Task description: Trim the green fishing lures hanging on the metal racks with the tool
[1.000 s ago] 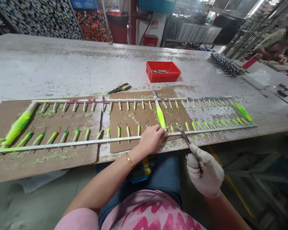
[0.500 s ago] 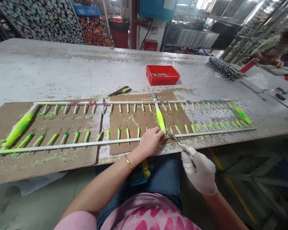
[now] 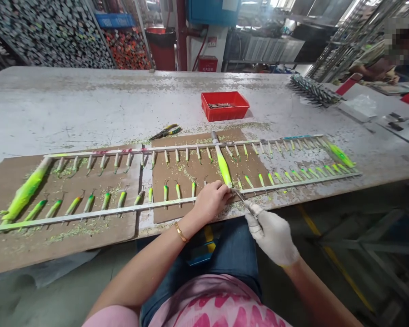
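From the head view, the left hand (image 3: 209, 202) is bare and has a gold bangle (image 3: 181, 232). It sits curled on a long metal bar (image 3: 88, 211), right by the end of a big green lure (image 3: 223, 169). The right hand (image 3: 271, 237) wears a white glove (image 3: 276, 243) and holds a thin metal tool (image 3: 240, 195), with the tip just beside the left hand. Small green lures (image 3: 122, 199) lie in rows on brown boards (image 3: 163, 213). Pliers (image 3: 165, 132) and a red tray (image 3: 225, 111) sit on the tabletop (image 3: 88, 106).
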A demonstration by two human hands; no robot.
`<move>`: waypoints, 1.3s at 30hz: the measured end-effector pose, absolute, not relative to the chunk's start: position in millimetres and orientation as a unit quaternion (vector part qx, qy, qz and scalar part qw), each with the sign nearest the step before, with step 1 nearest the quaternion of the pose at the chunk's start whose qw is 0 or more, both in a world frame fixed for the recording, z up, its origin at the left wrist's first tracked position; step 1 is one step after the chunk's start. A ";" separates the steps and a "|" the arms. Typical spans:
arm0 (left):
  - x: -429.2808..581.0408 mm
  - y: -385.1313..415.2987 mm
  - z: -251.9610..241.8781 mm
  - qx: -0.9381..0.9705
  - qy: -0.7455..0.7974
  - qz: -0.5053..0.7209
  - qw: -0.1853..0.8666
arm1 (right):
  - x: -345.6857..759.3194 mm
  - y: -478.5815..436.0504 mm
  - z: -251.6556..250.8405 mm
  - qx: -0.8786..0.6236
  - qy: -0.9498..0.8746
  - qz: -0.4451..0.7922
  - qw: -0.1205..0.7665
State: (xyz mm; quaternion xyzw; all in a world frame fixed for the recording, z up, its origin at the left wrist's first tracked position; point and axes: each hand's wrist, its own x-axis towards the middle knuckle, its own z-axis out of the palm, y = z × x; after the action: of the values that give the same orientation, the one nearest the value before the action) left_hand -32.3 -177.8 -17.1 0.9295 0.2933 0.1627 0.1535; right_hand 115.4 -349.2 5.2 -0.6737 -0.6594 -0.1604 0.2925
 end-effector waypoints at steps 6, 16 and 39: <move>-33.5 -179.0 -15.3 0.931 0.286 0.165 0.159 | 116.3 -351.5 7.1 -0.668 -0.631 -0.193 0.344; -33.2 -179.9 -16.0 0.934 0.289 0.155 0.140 | 115.5 -351.6 -4.8 -0.668 -0.648 -0.183 0.316; -34.0 -179.1 -15.6 0.944 0.260 0.164 0.120 | 116.8 -362.8 -6.9 -0.668 -0.624 -0.157 0.374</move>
State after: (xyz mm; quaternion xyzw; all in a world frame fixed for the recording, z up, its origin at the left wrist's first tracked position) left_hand -34.0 -179.1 -15.6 0.9438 0.2604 0.1639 0.1205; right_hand 116.8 -362.8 -6.9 -0.6676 -0.6243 -0.1569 0.3741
